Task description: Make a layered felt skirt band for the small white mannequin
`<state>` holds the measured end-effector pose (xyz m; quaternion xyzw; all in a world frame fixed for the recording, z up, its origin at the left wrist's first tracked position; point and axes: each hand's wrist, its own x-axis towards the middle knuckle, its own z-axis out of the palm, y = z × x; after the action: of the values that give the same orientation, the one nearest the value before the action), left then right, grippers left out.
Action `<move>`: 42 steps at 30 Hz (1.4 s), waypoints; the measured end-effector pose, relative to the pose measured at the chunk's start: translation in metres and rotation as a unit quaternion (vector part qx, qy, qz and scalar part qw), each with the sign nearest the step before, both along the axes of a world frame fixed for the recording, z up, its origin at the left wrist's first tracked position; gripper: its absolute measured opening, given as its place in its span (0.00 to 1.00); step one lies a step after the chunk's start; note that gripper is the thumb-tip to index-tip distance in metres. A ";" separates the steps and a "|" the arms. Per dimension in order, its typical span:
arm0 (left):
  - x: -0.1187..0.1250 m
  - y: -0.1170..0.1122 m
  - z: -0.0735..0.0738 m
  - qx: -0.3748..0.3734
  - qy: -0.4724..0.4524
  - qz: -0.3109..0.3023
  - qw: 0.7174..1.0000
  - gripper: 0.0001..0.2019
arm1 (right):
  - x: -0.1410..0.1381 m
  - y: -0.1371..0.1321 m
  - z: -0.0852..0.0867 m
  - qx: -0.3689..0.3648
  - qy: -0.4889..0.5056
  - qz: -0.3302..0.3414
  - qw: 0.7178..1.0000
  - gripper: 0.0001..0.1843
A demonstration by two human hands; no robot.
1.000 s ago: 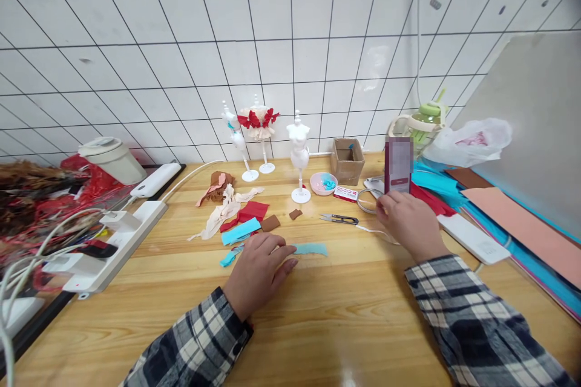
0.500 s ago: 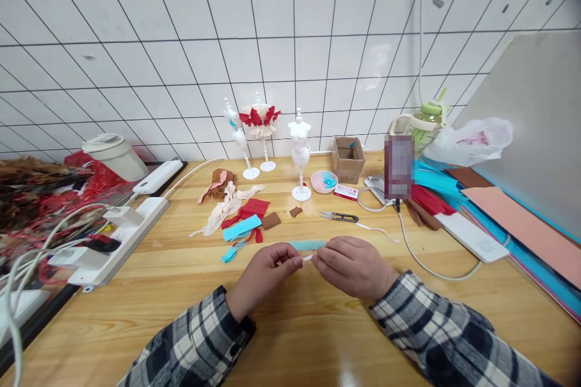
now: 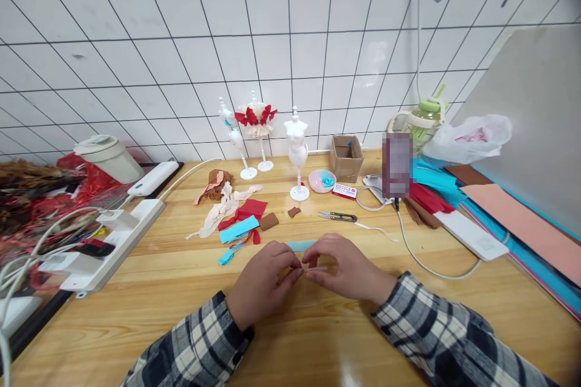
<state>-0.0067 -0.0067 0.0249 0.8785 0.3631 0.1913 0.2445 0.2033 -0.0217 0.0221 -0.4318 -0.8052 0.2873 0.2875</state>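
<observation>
My left hand and my right hand meet low over the wooden table, fingertips pinched together on a small pale strip. A light blue fabric strip lies just behind both hands. Red, blue, brown and cream fabric scraps lie beyond my left hand. Thread snips rest beyond my right hand. Three small white mannequin stands stand at the back, one wearing a red and cream dress.
A power strip with cables lies at left beside a red heap. A cardboard box, a pink dish, an upright phone on a cable, coloured sheets and a green bottle fill the right.
My right hand left the phone at the right and came to the middle to join my left hand. Both hands now pinch the small pale strip, slightly nearer to me than before.
</observation>
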 end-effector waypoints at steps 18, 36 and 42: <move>0.011 -0.030 -0.033 0.192 0.190 0.051 0.961 0.27 | -0.022 0.073 0.004 -0.368 0.080 -0.072 0.924 0.09; 0.017 -0.037 -0.042 0.149 0.244 0.128 0.950 0.29 | -0.035 0.083 -0.020 -0.326 -0.054 -0.046 0.943 0.10; 0.018 -0.037 -0.037 0.132 0.243 0.130 0.952 0.29 | -0.035 0.085 -0.026 -0.290 -0.086 -0.043 0.952 0.12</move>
<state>0.0109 -0.0435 -0.0122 0.8678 0.4946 0.0482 0.0040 0.1681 0.0631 -0.0038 -0.5541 -0.6893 0.4577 0.0917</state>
